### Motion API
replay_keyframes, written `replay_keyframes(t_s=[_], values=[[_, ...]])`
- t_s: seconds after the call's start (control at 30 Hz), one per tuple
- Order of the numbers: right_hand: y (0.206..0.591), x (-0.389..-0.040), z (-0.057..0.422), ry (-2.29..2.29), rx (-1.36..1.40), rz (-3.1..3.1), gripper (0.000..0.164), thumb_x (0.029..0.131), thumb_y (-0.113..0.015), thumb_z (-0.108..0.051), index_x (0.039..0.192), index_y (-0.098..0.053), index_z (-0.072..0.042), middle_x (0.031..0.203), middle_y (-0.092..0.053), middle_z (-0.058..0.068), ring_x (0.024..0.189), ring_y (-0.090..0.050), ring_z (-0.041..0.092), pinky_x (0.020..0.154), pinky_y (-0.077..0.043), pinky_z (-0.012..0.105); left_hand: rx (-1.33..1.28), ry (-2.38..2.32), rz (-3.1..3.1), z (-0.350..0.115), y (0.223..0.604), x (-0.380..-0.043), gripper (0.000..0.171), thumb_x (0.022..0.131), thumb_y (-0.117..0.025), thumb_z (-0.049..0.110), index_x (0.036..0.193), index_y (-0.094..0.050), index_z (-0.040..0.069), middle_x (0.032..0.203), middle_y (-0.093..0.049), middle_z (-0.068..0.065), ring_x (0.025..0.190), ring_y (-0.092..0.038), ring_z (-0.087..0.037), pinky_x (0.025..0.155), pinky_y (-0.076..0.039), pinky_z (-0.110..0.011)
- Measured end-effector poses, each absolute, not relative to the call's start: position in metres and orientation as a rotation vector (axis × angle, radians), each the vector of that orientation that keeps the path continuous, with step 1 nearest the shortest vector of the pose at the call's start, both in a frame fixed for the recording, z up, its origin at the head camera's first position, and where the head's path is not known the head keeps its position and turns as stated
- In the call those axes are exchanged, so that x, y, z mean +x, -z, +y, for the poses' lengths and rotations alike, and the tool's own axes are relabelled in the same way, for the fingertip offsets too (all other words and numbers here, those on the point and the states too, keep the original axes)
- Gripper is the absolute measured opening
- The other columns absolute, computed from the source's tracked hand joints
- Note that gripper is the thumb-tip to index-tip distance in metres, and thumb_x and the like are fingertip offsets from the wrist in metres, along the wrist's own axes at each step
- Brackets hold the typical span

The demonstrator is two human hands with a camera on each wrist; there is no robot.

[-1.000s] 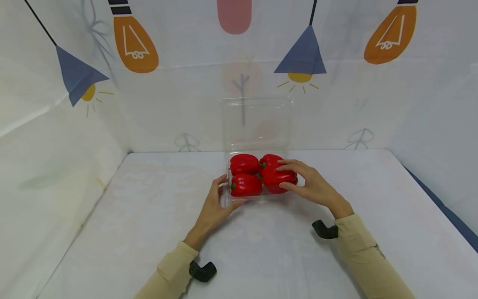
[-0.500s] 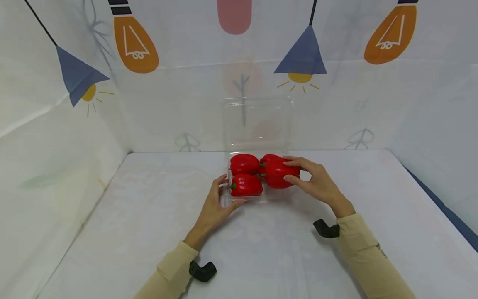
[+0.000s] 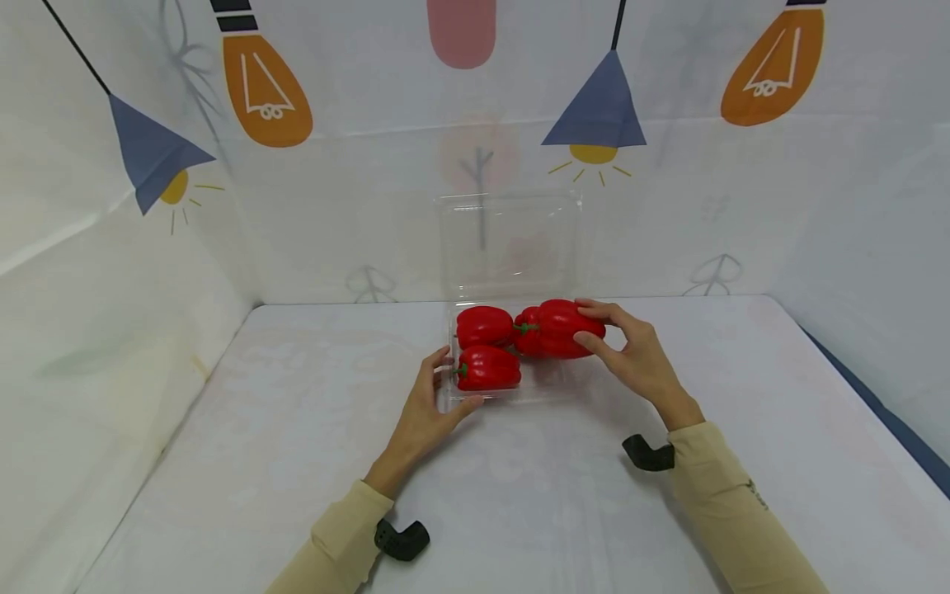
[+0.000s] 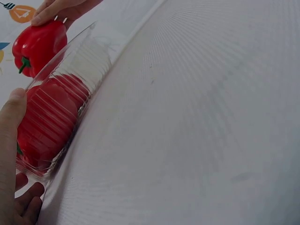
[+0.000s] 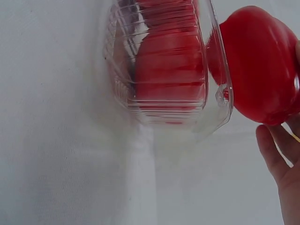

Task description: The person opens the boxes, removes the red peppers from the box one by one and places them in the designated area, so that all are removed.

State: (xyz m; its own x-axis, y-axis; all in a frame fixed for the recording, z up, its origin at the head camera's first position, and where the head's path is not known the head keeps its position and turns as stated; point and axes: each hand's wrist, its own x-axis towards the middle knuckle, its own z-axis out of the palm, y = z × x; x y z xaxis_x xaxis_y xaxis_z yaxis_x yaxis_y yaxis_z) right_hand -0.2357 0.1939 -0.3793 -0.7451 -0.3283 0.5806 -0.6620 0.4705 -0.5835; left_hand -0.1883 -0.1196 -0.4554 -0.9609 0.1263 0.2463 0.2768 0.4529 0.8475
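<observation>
On the white table (image 3: 519, 503) we see a clear container (image 3: 545, 391), its near left corner held by the left hand (image 3: 423, 417), thumb and fingers spread. The right hand (image 3: 632, 356) grips a red pepper (image 3: 560, 330) above the container's far right, with more red peppers (image 3: 488, 369) inside.

Four red peppers (image 3: 488, 368), one clear container (image 3: 547, 388) — one left hand (image 3: 426, 410), one right hand (image 3: 635, 356). Two printed orange bulbs (image 3: 267, 92), two blue lamps (image 3: 597, 109).

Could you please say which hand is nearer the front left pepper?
Left: the left hand is beside that pepper, gripping the clear container; the right hand, farther right, holds another pepper.
</observation>
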Motion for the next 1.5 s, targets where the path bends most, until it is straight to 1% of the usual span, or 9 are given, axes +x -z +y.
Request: replay_keyframes(t_s=[0.17,0.33,0.43,0.7,1.0,1.17,1.27,1.4,1.5], values=[[0.381,-0.238,0.197,-1.179,0.756,-2.315,0.039,0.082,-0.072,-0.007,0.12,-0.06,-0.008,0.127,-0.062,0.008,0.098,-0.053,0.002,0.078,-0.046,0.006,-0.363,1.533,-2.547,-0.119,0.455,-0.188,0.088,0.077,-0.074,0.045,0.146,-0.026,0.02,0.137,-0.043,0.001,0.124,-0.05,-0.025,0.105,-0.043,-0.044],[0.381,-0.24,0.199,-1.272,0.612,-2.347,0.034,0.086,-0.068,-0.011,0.119,-0.06,-0.008,0.125,-0.063,0.008,0.106,-0.055,-0.005,0.088,-0.044,0.006,-0.366,1.536,-2.544,-0.118,0.456,-0.189,0.087,0.078,-0.074,0.044,0.146,-0.026,0.021,0.137,-0.044,0.001,0.124,-0.05,-0.024,0.106,-0.042,-0.043],[0.373,-0.235,0.197,-1.374,0.524,-2.369,0.031,0.089,-0.065,-0.012,0.118,-0.059,-0.006,0.125,-0.063,0.01,0.108,-0.055,-0.007,0.089,-0.045,0.007,-0.375,1.536,-2.546,-0.118,0.456,-0.19,0.086,0.078,-0.074,0.044,0.146,-0.025,0.021,0.137,-0.044,0.001,0.125,-0.049,-0.024,0.106,-0.042,-0.043],[0.354,-0.225,0.189,-1.446,0.284,-2.423,0.032,0.093,-0.061,-0.022,0.118,-0.059,-0.001,0.125,-0.061,0.015,0.114,-0.058,0.013,0.086,-0.05,0.012,-0.358,1.552,-2.552,-0.12,0.452,-0.189,0.086,0.079,-0.074,0.042,0.146,-0.025,0.02,0.138,-0.043,-0.001,0.124,-0.05,-0.025,0.107,-0.041,-0.044],[0.378,-0.244,0.204,-1.461,0.147,-2.419,0.039,0.092,-0.059,-0.035,0.12,-0.057,-0.008,0.126,-0.06,0.007,0.114,-0.057,0.016,0.086,-0.05,0.015,-0.353,1.537,-2.571,-0.121,0.453,-0.189,0.086,0.079,-0.073,0.044,0.146,-0.024,0.022,0.14,-0.041,-0.001,0.125,-0.049,-0.025,0.106,-0.042,-0.044],[0.384,-0.247,0.208,-1.471,0.111,-2.377,0.041,0.092,-0.058,-0.038,0.119,-0.056,-0.006,0.128,-0.059,0.007,0.115,-0.057,0.02,0.084,-0.051,0.014,-0.364,1.546,-2.564,-0.12,0.453,-0.189,0.086,0.079,-0.074,0.042,0.146,-0.024,0.022,0.139,-0.042,-0.002,0.125,-0.049,-0.025,0.107,-0.041,-0.043],[0.386,-0.248,0.21,-1.516,0.067,-2.338,0.044,0.093,-0.057,-0.038,0.12,-0.054,-0.004,0.128,-0.059,0.01,0.108,-0.06,0.014,0.08,-0.05,0.01,-0.367,1.55,-2.563,-0.12,0.453,-0.189,0.086,0.079,-0.074,0.041,0.146,-0.024,0.022,0.139,-0.042,-0.002,0.125,-0.049,-0.025,0.107,-0.041,-0.043],[0.388,-0.249,0.213,-1.608,0.007,-2.292,0.045,0.093,-0.056,-0.038,0.122,-0.052,-0.003,0.122,-0.059,0.015,0.094,-0.06,-0.001,0.077,-0.051,0.009,-0.361,1.542,-2.567,-0.12,0.454,-0.189,0.085,0.08,-0.073,0.041,0.146,-0.024,0.022,0.139,-0.042,-0.001,0.125,-0.049,-0.025,0.107,-0.042,-0.043],[0.39,-0.25,0.215,-1.647,-0.021,-2.277,0.047,0.093,-0.056,-0.039,0.122,-0.05,-0.003,0.121,-0.059,0.018,0.091,-0.06,-0.002,0.077,-0.051,0.01,-0.358,1.538,-2.569,-0.119,0.455,-0.188,0.085,0.08,-0.073,0.042,0.146,-0.024,0.023,0.139,-0.042,-0.001,0.125,-0.049,-0.025,0.106,-0.042,-0.043]])
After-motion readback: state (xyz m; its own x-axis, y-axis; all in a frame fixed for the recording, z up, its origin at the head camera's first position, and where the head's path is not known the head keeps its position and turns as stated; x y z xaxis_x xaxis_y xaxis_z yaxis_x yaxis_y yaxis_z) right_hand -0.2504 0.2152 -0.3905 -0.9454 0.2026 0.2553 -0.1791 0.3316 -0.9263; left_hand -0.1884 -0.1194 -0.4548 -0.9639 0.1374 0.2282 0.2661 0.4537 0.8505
